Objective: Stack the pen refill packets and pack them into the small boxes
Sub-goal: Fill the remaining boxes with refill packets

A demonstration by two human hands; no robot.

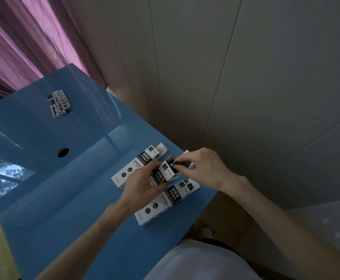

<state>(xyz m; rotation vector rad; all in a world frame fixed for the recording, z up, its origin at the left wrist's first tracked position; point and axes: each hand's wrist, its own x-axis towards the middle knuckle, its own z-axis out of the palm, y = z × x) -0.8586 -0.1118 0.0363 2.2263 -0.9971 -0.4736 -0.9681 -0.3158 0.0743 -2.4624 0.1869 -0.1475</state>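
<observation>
My left hand (pixel 143 184) grips the refill box (pixel 165 172) tilted, mouth up, so my right hand's (pixel 203 168) fingers (pixel 182 160) pinch packets (pixel 174 163) into it.

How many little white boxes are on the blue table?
3: one box held in the left hand at the middle, one lying behind it, one lying nearer the person. None seems hidden.

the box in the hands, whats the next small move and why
Probably push the packets further down into the held box. The right hand pinches them at its open top, where they still stick out, while the left hand grips the box's body above the blue table.
</observation>
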